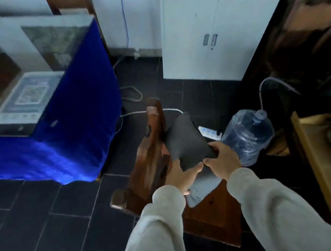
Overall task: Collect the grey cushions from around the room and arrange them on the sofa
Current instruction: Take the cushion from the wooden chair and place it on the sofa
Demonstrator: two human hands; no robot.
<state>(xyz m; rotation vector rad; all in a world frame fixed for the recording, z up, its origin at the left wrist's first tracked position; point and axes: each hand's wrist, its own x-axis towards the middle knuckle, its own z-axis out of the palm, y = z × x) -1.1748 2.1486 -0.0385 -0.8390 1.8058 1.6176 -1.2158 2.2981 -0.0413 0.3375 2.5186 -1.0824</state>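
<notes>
Hands in pale grey sleeves close on a dark grey fabric cushion (187, 141) that stands tilted against the back of a reddish-brown wooden chair (153, 147). The left hand (182, 173) pinches the cushion's lower edge with thumb on top, and the right hand (221, 159) clamps the same edge just beside it, so both grips are pressed onto the fabric. A second, lighter grey pad (202, 187) lies flat on the chair seat beneath the hands.

Collection appears to be the step in hand: this cushion is being taken from the chair, and no sofa is in view, so arranging looks some way off. The next move likely calls for a lift up and back, clear of the chair's upright and arm, then a turn away to find the sofa.

Close by on the dark tiled floor (45, 224) stand a clear plastic water jug (247, 133) and a white power strip (210, 133), near enough to be knocked.
</notes>
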